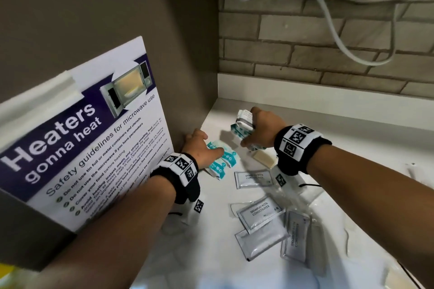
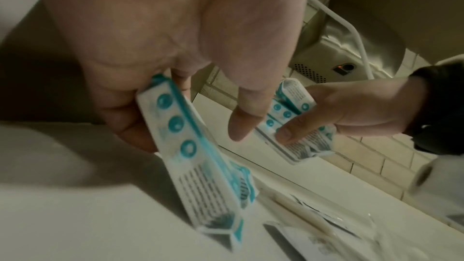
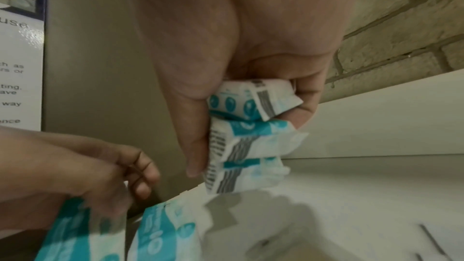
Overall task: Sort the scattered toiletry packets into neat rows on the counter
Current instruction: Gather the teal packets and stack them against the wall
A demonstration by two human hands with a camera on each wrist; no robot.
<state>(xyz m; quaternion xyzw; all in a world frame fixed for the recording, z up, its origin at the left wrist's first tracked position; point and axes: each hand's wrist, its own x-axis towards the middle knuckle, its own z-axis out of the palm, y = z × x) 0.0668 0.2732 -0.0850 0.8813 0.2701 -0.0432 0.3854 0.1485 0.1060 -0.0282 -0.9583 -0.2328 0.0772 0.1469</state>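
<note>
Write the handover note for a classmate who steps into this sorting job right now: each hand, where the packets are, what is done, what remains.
Right hand: grips a bunch of teal-and-white paper packets, lifted above the white counter.
Left hand: holds one teal-and-white packet by its top, lower end at the counter, beside others lying side by side near the brown side wall.
Done: a teal row is started by the wall.
Left: set down the held bunch, then line up the scattered silver shampoo sachets and the cream soap bar.
</note>
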